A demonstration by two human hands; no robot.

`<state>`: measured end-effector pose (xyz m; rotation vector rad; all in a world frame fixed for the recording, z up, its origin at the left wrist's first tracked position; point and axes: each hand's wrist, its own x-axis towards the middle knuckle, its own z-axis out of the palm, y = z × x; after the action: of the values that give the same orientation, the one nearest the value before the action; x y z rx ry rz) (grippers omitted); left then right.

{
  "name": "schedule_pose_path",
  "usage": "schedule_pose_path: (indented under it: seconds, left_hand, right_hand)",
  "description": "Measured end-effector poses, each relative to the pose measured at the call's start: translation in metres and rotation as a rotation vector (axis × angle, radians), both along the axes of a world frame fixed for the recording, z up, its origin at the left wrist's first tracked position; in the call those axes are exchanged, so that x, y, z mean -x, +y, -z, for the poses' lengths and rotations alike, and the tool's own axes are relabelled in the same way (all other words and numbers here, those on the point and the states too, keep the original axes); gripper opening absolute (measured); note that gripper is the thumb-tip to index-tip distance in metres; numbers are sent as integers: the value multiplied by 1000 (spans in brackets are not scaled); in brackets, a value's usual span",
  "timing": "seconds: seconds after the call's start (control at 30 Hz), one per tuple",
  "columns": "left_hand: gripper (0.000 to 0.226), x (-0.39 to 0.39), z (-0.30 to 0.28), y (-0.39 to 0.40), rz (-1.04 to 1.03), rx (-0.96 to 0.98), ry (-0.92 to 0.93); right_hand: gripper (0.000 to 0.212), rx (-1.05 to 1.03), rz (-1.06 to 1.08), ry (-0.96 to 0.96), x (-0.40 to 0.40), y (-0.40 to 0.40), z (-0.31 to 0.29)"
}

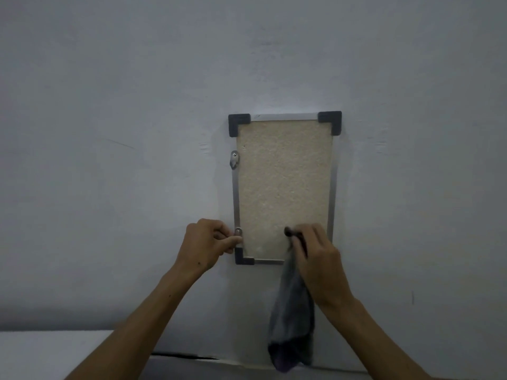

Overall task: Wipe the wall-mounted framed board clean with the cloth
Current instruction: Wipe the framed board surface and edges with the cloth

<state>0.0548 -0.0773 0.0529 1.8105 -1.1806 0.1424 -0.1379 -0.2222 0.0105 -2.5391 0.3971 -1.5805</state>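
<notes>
I had the right hand (pixel 315 253) clamped on the cloth (pixel 292 319) at the board's (pixel 282 185) 5 o'clock corner, left hand (pixel 204 245) pinching its 7 o'clock frame clip (pixel 238 233); judged wiping barely underway, most surface left.

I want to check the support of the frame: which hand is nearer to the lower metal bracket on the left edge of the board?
Left. The left hand pinches the lower bracket itself. The right hand is across the board, near its lower right corner, gripping the cloth.
</notes>
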Motion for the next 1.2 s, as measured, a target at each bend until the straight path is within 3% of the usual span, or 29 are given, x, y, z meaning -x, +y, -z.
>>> schedule_pose_path:
  seconds: [0.13, 0.3, 0.43, 0.6, 0.73, 0.83, 0.97, 1.2]
  left_hand:
    - [19, -1, -1, 0, 2, -14, 1]
    - [19, -1, 0, -1, 0, -12, -6]
    - [17, -3, 0, -1, -5, -18, 1]
    - [16, -1, 2, -1, 1, -26, -36]
    - [16, -2, 2, 0, 9, -36, -51]
    - [16, -1, 4, 0, 8, -35, -74]
    - [16, -1, 4, 0, 4, -33, -72]
    - [16, -4, 3, 0, 9, -63, -90]
  right_hand:
    - [20, 83, -68, 304, 0, 13, 23]
    - [15, -39, 13, 4, 11, -2, 13]
    - [27, 89, -57, 350, 15, 8, 29]
    - [13, -30, 55, 86, 39, -17, 15]
    - [11, 78, 28, 304, 49, -16, 18]
    - [10, 36, 70, 200, 57, -26, 8]
    - [11, 92, 25, 300, 52, -18, 4]
    - [12, 139, -6, 263, 24, -17, -20]
